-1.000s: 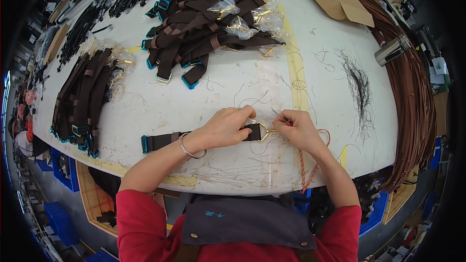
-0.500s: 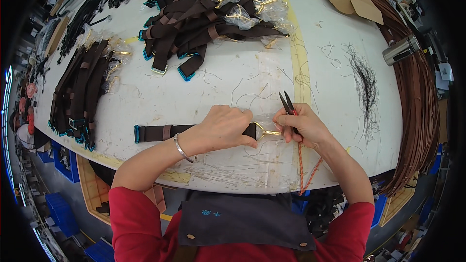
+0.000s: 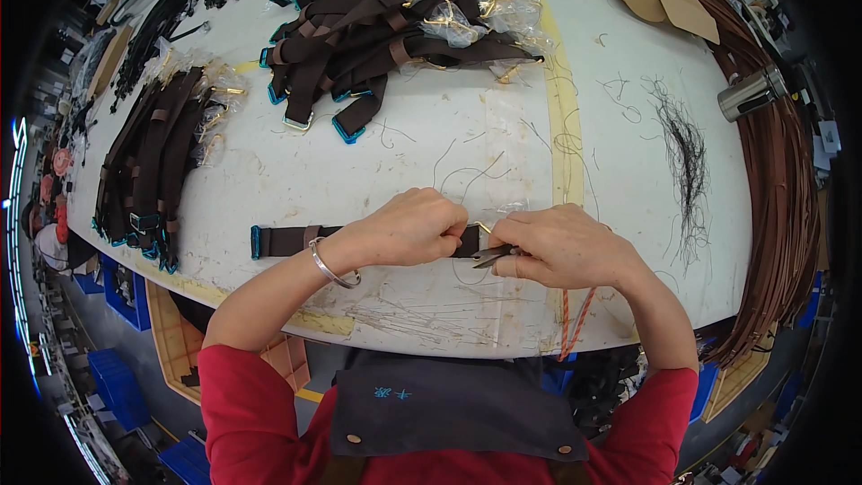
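The dark brown webbing strap with blue-edged end (image 3: 287, 240) lies flat on the white worktable (image 3: 431, 162). Left hand (image 3: 409, 229) clamps it closed; right hand (image 3: 561, 247) grips small metal snips (image 3: 494, 257). Keep the strap taut and cut close to the gold buckle (image 3: 489, 231).

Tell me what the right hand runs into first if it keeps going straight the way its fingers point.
The right hand points leftward along the brown strap, so it would probably meet the left hand first; they look nearly touching, with small snips between.
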Tool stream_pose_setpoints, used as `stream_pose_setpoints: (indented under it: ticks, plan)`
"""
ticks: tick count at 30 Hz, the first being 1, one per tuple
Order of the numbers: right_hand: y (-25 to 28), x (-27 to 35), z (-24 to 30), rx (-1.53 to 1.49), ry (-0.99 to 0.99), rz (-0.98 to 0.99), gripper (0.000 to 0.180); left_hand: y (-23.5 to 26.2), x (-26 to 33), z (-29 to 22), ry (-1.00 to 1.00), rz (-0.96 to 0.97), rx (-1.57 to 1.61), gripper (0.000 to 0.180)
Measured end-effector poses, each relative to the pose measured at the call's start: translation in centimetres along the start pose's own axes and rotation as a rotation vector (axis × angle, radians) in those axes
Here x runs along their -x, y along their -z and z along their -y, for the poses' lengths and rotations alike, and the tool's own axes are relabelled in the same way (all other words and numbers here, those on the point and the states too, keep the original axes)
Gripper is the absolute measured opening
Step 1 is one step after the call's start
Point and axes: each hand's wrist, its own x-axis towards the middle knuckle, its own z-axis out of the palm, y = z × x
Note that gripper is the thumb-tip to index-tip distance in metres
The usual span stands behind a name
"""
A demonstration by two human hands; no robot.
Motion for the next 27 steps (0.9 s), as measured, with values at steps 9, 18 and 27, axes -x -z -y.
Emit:
stream_pose_setpoints:
  ticks: [9,18,27]
  plan:
    - [1.3,-1.5,-1.1,0.047,-0.022,0.108,0.024,-0.6,0.7,-1.0,0.079,-0.208,-0.138,0.019]
    - [2.2,-3.3,-2.9,-0.195,0.035,0.207,0.026,-0.5,0.1,-0.9,0.188,-0.005,0.001,0.018]
    - [0.2,-2.5,-2.8,-0.033,0.045,-0.084,0.021,-0.7,0.2,0.3,-0.071,-0.276,0.030,0.006]
